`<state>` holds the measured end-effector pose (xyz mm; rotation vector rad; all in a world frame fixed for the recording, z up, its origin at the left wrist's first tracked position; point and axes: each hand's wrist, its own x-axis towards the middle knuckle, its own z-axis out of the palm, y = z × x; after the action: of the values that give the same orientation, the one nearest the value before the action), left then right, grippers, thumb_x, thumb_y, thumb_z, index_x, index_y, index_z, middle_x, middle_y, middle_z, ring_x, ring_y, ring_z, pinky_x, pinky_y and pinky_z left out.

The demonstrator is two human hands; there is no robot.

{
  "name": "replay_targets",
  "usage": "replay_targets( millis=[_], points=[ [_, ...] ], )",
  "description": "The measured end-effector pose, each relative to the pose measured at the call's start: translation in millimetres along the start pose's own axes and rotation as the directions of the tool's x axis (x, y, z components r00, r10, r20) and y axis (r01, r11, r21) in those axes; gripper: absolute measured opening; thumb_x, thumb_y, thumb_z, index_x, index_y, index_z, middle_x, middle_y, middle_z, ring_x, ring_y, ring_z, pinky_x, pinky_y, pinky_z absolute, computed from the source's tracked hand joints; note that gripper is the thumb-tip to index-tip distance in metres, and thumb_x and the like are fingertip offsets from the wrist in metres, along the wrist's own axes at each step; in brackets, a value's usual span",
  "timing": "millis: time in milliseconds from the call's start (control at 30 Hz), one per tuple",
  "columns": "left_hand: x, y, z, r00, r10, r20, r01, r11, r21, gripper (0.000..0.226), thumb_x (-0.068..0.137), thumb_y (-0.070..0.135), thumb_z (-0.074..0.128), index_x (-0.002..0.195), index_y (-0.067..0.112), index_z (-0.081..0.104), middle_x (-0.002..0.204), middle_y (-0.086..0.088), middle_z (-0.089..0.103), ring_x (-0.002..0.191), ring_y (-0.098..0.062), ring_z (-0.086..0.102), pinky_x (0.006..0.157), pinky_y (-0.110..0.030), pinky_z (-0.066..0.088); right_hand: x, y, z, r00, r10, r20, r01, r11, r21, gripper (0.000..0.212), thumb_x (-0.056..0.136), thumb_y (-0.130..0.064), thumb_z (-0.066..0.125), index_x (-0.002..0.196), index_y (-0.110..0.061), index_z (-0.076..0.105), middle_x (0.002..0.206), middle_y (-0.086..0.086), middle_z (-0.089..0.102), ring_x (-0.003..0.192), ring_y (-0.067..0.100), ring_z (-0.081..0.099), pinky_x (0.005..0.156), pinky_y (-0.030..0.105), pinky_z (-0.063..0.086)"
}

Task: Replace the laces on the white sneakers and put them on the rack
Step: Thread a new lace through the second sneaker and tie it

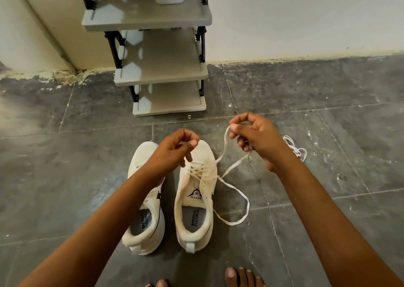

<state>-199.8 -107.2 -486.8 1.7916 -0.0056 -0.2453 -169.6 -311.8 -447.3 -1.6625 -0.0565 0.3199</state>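
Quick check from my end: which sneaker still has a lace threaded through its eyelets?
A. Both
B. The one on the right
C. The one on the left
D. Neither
B: the right sneaker has a cream lace crossing its eyelets, with the right hand pinching its free end, while the left sneaker shows no lace.

The sneakers (194, 190) are cream-white with black logos and grey insoles printed in black. The lace (234, 190) is off-white — the spare laces (295, 148) brighter white. The floor (328, 103) is mottled dark grey tile; the rack (161, 72) pale grey on black posts.
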Motion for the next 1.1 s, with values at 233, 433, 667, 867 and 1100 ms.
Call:
replay_targets(
  millis=[233,433,667,867,1100],
  points=[
    [3.1,5.8,18.6,0.978,0.039,0.206,-0.029,0.998,-0.051,0.011,0.094,0.011,0.052,0.1,0.012,0.061,0.078,0.002,0.063,0.054,-0.007,0.054,0.051,-0.018,0.044,0.2,4.7,16.5,0.992,0.02,0.125,-0.015,0.999,-0.042,0.009,0.091,-0.007,0.056,0.086,-0.014,0.058,0.063,-0.004,0.066,0.048,0.004,0.049,0.044,0.015,0.038],
    [11.0,-27.6,-13.3,0.959,-0.214,-0.187,0.225,0.974,0.04,0.028,0.098,0.013,0.041,0.073,0.011,0.054,0.06,-0.003,0.049,0.051,-0.012,0.045,0.046,-0.017,0.037,1.6,10.2,-2.0,0.996,0.078,0.046,-0.083,0.988,0.132,0.016,0.093,-0.003,0.048,0.085,-0.015,0.057,0.059,-0.005,0.059,0.049,0.007,0.045,0.044,0.016,0.037],
    [20.8,-71.9,-29.6,0.796,-0.4,-0.455,0.495,0.862,0.106,0.022,0.093,0.015,0.043,0.078,0.006,0.057,0.063,-0.009,0.051,0.055,-0.023,0.047,0.051,-0.024,0.033,2.0,9.3,-5.8,0.968,-0.007,0.25,-0.101,0.902,0.42,0.039,0.083,0.0,0.029,0.102,-0.005,0.062,0.092,0.006,0.072,0.08,0.013,0.066,0.072,0.022,0.055],
    [13.7,-60.9,-19.9,0.877,-0.313,-0.363,0.404,0.891,0.207,0.013,0.093,0.011,0.048,0.084,0.01,0.057,0.073,-0.006,0.058,0.054,-0.017,0.05,0.047,-0.021,0.036,-0.1,18.5,6.0,0.95,-0.127,0.285,0.026,0.943,0.333,0.049,0.08,0.012,0.04,0.121,-0.009,0.055,0.121,0.005,0.064,0.116,0.015,0.059,0.094,0.023,0.049],
    [6.6,-45.6,-7.5,0.963,-0.16,-0.218,0.232,0.903,0.361,0.006,0.089,0.012,0.059,0.084,0.016,0.058,0.083,-0.002,0.062,0.065,-0.012,0.054,0.061,-0.023,0.046,1.0,29.7,18.5,0.973,-0.231,0.02,0.226,0.927,-0.299,0.013,0.089,-0.015,0.06,0.098,-0.016,0.07,0.095,0.008,0.071,0.068,-0.004,0.063,0.061,0.009,0.046]
  ],
)
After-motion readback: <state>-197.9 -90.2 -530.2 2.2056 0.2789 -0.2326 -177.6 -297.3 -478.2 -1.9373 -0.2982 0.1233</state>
